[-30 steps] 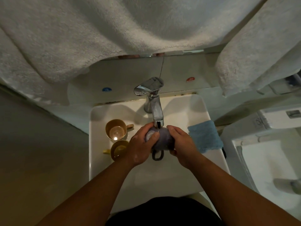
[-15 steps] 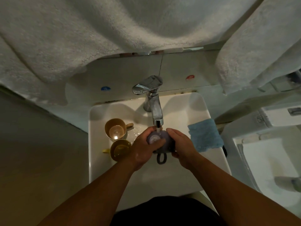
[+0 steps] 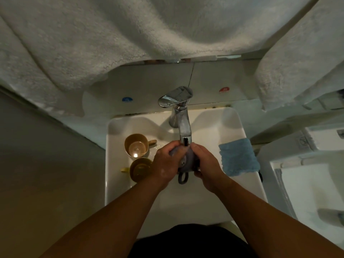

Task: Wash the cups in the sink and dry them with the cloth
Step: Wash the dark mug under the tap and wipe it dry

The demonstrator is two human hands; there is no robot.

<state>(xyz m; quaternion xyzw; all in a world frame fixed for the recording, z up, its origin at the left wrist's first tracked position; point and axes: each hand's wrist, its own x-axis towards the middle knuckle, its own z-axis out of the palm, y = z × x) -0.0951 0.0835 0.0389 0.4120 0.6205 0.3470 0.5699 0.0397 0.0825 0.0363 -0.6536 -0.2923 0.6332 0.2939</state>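
Observation:
Under the spout of the chrome tap (image 3: 181, 116) I hold a grey cup (image 3: 188, 162) over the white sink (image 3: 214, 127). My left hand (image 3: 167, 162) grips its left side, and my right hand (image 3: 205, 164) wraps round its right side. The cup's handle hangs down toward me between both hands. Two gold cups stand at the sink's left: one upright (image 3: 136, 146) and one closer to me (image 3: 140, 171), partly behind my left hand. A blue cloth (image 3: 238, 157) lies on the sink's right rim.
Large white towels (image 3: 130, 34) hang overhead across the top of the view, with another white towel (image 3: 297, 62) at the right. A white toilet (image 3: 307, 183) stands to the right of the sink. A grey wall runs along the left.
Both hands have turned the grey cup under the tap. Its open mouth showed half a second ago and is now covered by my fingers.

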